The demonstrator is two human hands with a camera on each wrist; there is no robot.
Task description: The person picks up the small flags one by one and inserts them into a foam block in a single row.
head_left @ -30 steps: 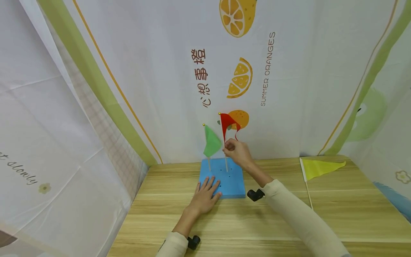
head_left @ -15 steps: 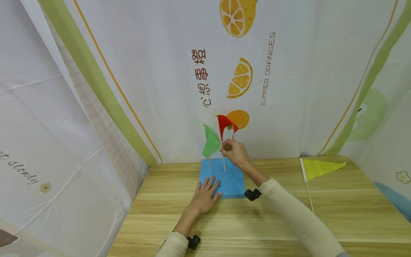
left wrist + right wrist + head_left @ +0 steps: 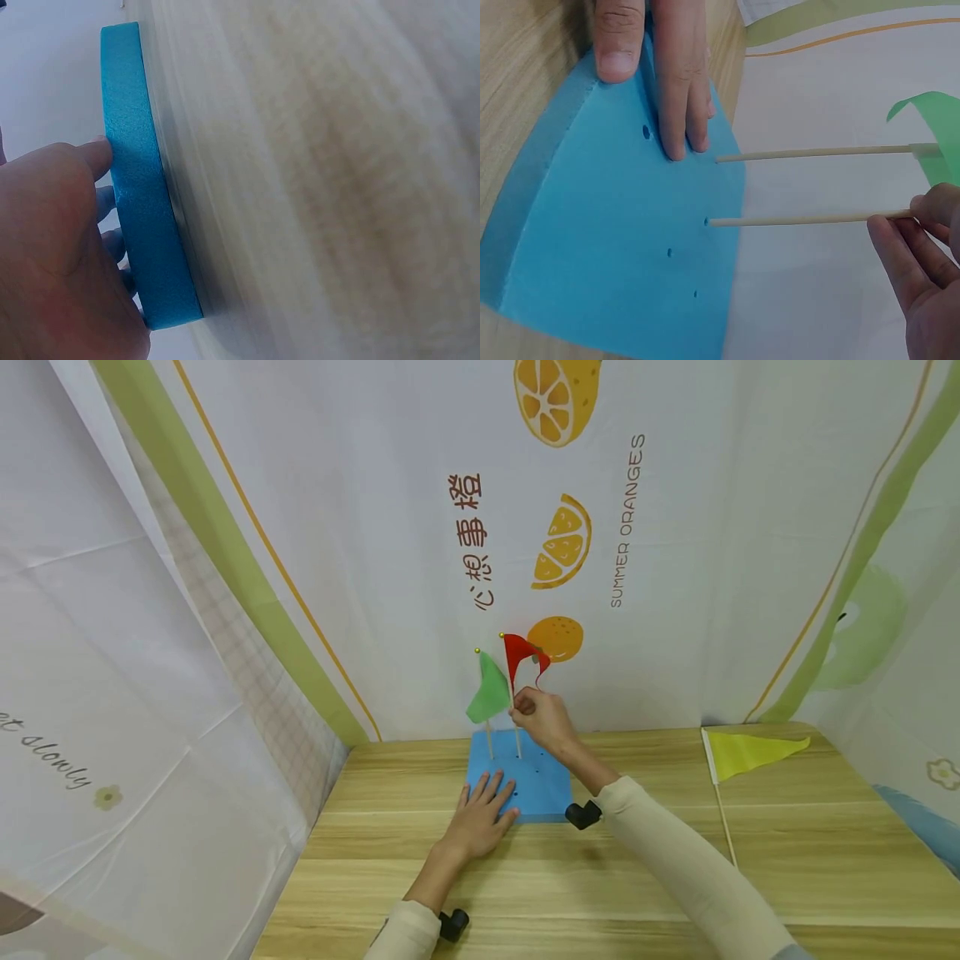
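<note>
A blue foam block (image 3: 551,793) with several small holes lies on the table. My left hand (image 3: 474,828) rests flat on its front left part, fingers spread. Near the block's back left stands a green flag (image 3: 491,689), its stick upright in the foam. My right hand (image 3: 934,262) pinches the wooden stick of a red flag (image 3: 517,647) between thumb and fingers. The lower end of that stick (image 3: 795,221) is right at a hole beside the green flag's stick; I cannot tell whether it is inside. The left wrist view shows the block's front side (image 3: 146,180).
A yellow flag (image 3: 750,756) lies on the wooden table (image 3: 645,877) to the right, partly behind the right sleeve (image 3: 675,852). Behind the table hangs a white curtain (image 3: 360,568) printed with oranges. Black wrist cameras (image 3: 582,815) sit by both forearms.
My right hand has moved left with the red flag, bringing its stick's lower end closer to the green flag's stick. The left hand stays on the block.
</note>
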